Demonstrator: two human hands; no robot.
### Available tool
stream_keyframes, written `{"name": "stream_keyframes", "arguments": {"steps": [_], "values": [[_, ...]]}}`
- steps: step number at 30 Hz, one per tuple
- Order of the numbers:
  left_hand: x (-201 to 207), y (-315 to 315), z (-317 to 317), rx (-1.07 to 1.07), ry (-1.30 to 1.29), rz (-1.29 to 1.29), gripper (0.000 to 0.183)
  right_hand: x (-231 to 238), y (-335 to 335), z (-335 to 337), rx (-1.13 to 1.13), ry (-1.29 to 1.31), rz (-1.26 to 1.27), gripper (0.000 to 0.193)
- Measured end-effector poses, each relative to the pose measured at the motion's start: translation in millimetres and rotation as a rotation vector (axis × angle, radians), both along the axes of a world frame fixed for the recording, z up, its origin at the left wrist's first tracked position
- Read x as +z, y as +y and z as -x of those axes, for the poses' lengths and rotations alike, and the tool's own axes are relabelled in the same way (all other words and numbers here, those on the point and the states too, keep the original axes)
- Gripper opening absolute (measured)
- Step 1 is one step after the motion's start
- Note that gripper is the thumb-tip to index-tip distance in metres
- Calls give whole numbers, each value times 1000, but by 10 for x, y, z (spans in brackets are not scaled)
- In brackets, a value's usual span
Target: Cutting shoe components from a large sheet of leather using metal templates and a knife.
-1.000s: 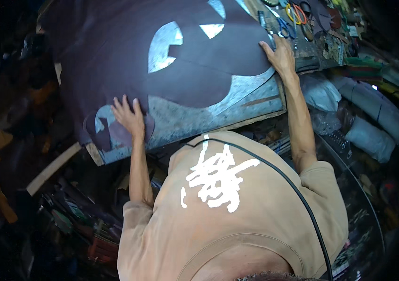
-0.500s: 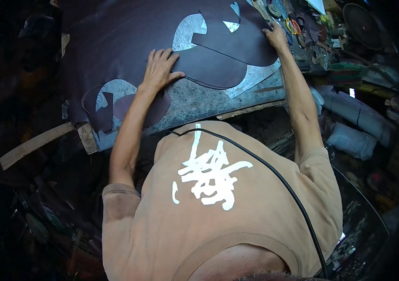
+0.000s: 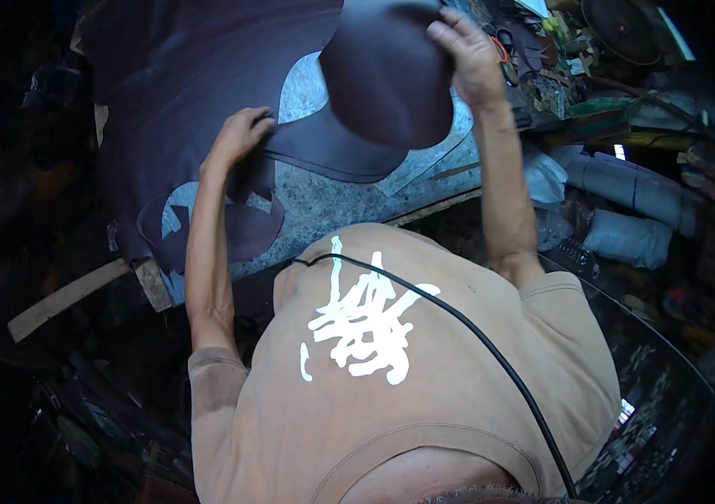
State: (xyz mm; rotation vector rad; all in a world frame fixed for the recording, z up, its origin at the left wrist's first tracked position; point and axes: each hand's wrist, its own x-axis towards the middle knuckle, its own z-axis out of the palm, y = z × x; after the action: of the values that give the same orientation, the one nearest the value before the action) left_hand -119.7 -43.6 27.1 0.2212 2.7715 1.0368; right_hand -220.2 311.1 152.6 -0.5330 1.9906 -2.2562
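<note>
My right hand (image 3: 468,67) grips one leather piece (image 3: 391,84), already raised; my left hand (image 3: 240,136), hold unclear; holed sheet (image 3: 189,84) lies spread, left.

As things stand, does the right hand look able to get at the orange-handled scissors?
Probably yes for reach, as the orange-handled scissors show close beside the right hand; but it seems occupied, pinching the raised dark brown leather piece.

A mottled grey worktop (image 3: 315,202) bears a large dark leather sheet (image 3: 189,80).
</note>
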Motion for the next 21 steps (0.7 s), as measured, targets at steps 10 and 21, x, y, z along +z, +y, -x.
{"name": "stream_keyframes", "arguments": {"steps": [10,21], "values": [[110,942,370,27,210,191,43,-1262,-25,-699,-287,99,-1173,48],[19,1518,609,160,-105,261,48,-1313,-56,-996,-280,146,-1119,62]]}}
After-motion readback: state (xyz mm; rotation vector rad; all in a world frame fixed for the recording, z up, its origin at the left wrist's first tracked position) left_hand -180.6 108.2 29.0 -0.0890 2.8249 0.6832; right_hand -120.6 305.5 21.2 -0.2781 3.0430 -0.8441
